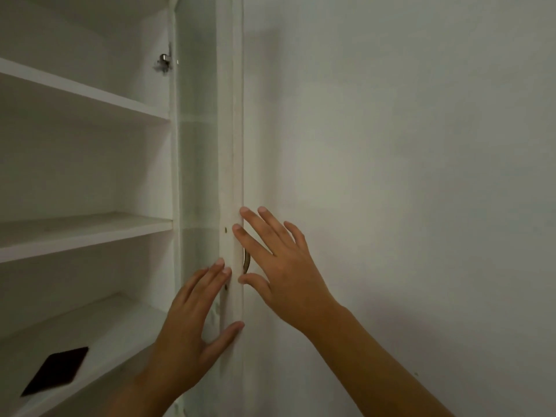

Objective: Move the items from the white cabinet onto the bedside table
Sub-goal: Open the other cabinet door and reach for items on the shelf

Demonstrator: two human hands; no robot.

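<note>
On the white cabinet's (90, 230) bottom shelf, a dark card (57, 370) lies left of straight, empty fingers (210, 275).

The white cabinet (90, 164) stands open on the left, its shelves reachable from the front, with only a flat dark item (55, 371) lying on the lowest shelf (99, 335). The open door (230, 145), seen edge-on, blocks the right side, and both hands lie on it: the left hand (186, 335) on the edge, the right hand (282, 272) beside the handle (246, 261). Right of the door a bare wall (406, 176) closes the way.
</note>
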